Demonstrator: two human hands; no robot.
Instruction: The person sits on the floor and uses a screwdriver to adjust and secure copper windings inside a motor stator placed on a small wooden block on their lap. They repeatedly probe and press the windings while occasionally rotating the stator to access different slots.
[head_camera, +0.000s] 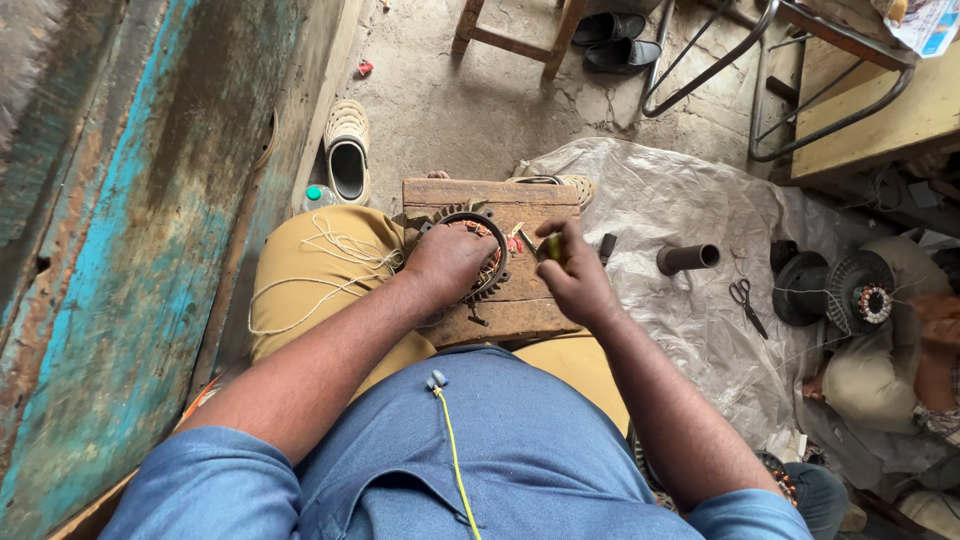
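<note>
A round motor stator (482, 228) with copper windings lies on a worn wooden board (520, 310) resting across my knees. My left hand (447, 262) presses down on top of the stator, covering most of it. My right hand (572, 272) hovers just right of it, fingers pinched on a small yellow-green tool (553, 248). Loose white string (335, 258) lies tangled over my left thigh.
A blue wooden wall (120, 250) runs along the left. Plastic sheeting (690, 290) on the floor holds a dark pipe piece (688, 258) and scissors (745, 300). Another person (880, 350) at the right holds a second stator. A sandal (348, 152) and stool legs stand ahead.
</note>
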